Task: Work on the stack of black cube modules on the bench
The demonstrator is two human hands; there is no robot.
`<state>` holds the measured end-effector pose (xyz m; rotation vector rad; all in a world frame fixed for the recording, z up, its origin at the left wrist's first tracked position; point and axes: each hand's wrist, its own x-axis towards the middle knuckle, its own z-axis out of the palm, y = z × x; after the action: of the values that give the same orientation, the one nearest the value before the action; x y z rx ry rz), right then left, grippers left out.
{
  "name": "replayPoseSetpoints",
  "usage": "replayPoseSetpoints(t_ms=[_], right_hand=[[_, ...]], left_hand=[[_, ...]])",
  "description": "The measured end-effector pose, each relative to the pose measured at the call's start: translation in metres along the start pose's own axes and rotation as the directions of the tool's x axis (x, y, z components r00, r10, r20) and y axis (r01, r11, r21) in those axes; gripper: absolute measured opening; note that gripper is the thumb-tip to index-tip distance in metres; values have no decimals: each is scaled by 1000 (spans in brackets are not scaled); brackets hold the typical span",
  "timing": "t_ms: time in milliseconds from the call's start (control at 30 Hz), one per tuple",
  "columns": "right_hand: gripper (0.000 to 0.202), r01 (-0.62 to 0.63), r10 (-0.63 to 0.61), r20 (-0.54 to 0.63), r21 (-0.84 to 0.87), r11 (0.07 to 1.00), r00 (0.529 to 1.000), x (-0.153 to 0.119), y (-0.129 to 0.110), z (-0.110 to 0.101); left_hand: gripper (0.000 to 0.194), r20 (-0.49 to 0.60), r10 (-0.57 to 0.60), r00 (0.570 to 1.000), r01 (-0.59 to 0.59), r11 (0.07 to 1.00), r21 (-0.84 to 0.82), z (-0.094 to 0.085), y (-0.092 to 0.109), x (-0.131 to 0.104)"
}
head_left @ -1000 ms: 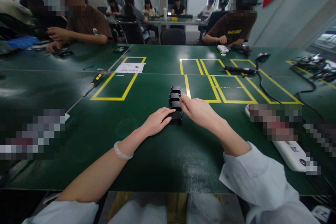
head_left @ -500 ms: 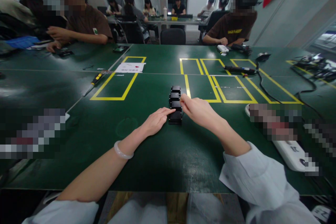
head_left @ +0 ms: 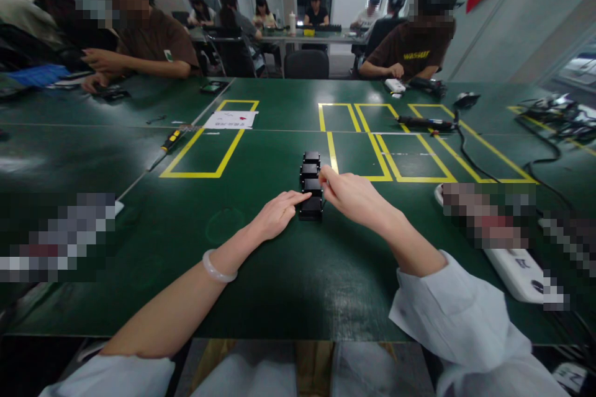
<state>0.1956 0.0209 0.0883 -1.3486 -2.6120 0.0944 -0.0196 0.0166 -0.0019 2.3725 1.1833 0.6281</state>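
Several small black box-shaped parts (head_left: pixel 311 207) stand in a row on the green table, running away from me. Their ends carry small shiny points, too small to name. From the left, my left hand (head_left: pixel 279 214) reaches in, its index finger stretched out and its tip resting on the row near the closest boxes. My right hand (head_left: pixel 347 193) is closed in a pinch at the row's right side, by the second box from the front. A short thin dark piece shows under its fingers, but what it is remains hidden.
Yellow tape rectangles (head_left: pixel 190 175) mark the green table (head_left: pixel 261 298). A yellow-and-black screwdriver (head_left: pixel 172 139) and a paper sheet (head_left: pixel 231 120) lie left; a black pen-shaped electric tool (head_left: pixel 427 124) with a cable and a white power strip (head_left: pixel 516 279) lie right. Two people sit opposite.
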Motion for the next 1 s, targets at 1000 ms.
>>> replayPoseSetpoints(t_ms=[1000], right_hand=[[24,-6,6,15,-31,1000,1000,0,-2,-1]], left_hand=[[54,3,-14,1000,14,999,35,4,-5,-1]])
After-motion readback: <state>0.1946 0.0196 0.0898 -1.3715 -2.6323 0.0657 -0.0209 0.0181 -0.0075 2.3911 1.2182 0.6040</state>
